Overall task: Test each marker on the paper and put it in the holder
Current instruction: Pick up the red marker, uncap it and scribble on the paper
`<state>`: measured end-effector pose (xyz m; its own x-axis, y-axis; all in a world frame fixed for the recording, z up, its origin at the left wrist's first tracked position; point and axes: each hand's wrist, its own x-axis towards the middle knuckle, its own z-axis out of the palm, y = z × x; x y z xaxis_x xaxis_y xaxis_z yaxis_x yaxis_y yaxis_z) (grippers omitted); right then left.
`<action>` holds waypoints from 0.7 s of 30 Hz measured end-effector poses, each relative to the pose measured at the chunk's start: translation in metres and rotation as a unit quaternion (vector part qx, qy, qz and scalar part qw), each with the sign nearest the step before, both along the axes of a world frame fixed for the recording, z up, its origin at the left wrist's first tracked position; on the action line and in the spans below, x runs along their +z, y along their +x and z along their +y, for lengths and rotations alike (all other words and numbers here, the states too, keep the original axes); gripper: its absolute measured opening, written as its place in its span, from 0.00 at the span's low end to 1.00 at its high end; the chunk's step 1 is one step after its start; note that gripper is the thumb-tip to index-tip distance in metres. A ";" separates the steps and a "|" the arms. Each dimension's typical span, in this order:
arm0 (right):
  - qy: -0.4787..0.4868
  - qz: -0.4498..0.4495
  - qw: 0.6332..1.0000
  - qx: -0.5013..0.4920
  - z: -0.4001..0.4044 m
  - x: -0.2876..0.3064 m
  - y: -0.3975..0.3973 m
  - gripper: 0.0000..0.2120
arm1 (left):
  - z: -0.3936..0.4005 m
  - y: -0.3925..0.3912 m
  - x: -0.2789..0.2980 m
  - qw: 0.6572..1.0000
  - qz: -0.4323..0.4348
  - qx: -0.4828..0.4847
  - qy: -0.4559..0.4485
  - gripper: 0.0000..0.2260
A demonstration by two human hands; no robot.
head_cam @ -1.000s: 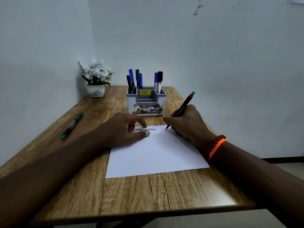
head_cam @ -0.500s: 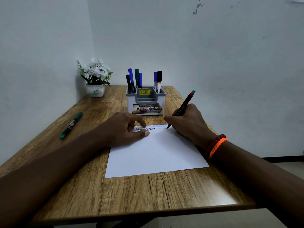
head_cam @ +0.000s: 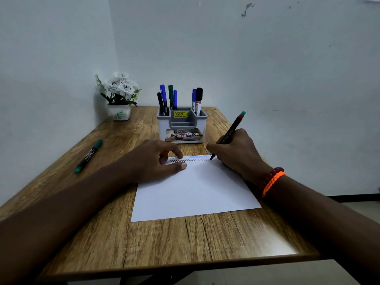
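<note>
The right hand pinches the marker, tip on the paper at frame centre. Left hand lies flat, fingers relaxed; keep pressing there and scribble lightly.

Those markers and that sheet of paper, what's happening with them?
A person is trying out markers. The right hand grips a black marker with its tip on the paper, beside a row of zigzag scribbles. The left hand presses the sheet flat. Several markers already stand in the holder; a green marker lies on the table.
</note>
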<state>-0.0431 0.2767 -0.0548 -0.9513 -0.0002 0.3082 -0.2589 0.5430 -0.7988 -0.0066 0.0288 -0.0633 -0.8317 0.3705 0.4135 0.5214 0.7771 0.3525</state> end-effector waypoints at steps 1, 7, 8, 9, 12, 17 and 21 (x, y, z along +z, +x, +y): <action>-0.001 0.000 1.000 -0.002 0.000 0.000 0.000 0.13 | 0.000 0.000 0.000 1.000 0.001 0.000 -0.002 0.12; -0.008 -0.005 1.000 -0.006 0.001 0.000 -0.002 0.13 | 0.000 -0.001 0.000 1.000 -0.001 -0.001 -0.001 0.12; -0.009 -0.008 1.000 -0.006 0.001 0.001 -0.002 0.13 | 0.000 -0.001 0.000 1.000 -0.003 -0.001 0.000 0.12; -0.009 -0.009 1.000 -0.005 0.001 0.001 -0.002 0.13 | 0.000 -0.001 0.000 1.000 -0.005 -0.003 0.001 0.12; -0.006 -0.008 1.000 -0.001 0.002 0.001 0.000 0.13 | 0.000 -0.002 0.000 1.000 -0.006 -0.005 0.004 0.12; -0.010 -0.006 1.000 -0.005 0.002 0.002 0.000 0.12 | -0.001 -0.002 -0.001 1.000 -0.003 -0.005 0.003 0.13; -0.007 -0.004 1.000 -0.007 0.003 0.003 0.002 0.12 | -0.001 -0.002 -0.002 1.000 0.002 -0.006 0.010 0.15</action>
<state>-0.0415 0.2792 -0.0513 -0.9537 0.0172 0.3002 -0.2449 0.5348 -0.8087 -0.0085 0.0276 -0.0652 -0.8253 0.3729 0.4240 0.5327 0.7631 0.3659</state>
